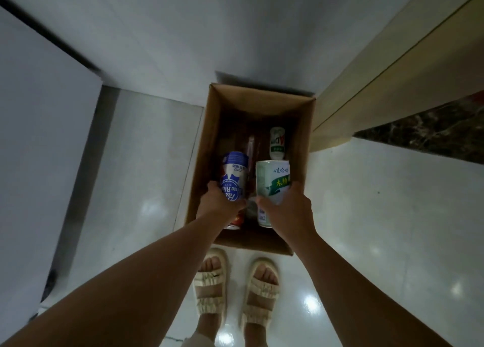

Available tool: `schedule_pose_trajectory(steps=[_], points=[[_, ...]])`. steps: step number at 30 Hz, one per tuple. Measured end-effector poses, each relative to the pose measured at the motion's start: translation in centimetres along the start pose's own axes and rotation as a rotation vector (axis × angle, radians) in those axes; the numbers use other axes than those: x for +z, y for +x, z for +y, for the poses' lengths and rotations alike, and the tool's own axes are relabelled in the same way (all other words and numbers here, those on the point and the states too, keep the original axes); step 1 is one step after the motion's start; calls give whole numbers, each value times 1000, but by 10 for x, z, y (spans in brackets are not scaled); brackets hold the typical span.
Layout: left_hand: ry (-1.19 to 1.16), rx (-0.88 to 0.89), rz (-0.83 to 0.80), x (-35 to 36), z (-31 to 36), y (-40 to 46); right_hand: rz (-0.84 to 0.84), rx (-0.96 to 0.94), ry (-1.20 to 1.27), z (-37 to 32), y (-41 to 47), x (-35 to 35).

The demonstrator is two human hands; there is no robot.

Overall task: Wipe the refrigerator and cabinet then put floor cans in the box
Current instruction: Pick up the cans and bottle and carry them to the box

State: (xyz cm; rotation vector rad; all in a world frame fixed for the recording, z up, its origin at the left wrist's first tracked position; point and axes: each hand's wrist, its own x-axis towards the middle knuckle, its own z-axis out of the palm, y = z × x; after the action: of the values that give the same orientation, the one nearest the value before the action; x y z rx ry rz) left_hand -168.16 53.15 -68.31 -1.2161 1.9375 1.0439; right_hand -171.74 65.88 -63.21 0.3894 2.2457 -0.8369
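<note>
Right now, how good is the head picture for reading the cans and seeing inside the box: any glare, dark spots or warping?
Head view: dim overall; the box interior is deep in shadow, though the small bottle shows. Bright lamp glare spots dot the glossy floor. Wide-angle warping bends the cabinet edges. The blue can in the left hand and the green can in the right hand have readable, slightly soft labels.

I hold a blue-and-white can (234, 175) and a green-and-white can (272, 187) over the open cardboard box (201, 147). A small white-and-green bottle (277, 142) lies on its bottom.
</note>
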Motion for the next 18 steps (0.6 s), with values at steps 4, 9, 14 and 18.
schedule_pose_trajectory(steps=[4,9,14,18], points=[[41,0,17,25,-14,44,-5,-14,6,13,28,33],[57,7,14,47,-26,84,-21,23,20,31,59,62],[80,24,6,59,-31,103,-27,64,37,46,75,78],[67,19,-6,65,-31,103,-40,68,51,52,76,84]])
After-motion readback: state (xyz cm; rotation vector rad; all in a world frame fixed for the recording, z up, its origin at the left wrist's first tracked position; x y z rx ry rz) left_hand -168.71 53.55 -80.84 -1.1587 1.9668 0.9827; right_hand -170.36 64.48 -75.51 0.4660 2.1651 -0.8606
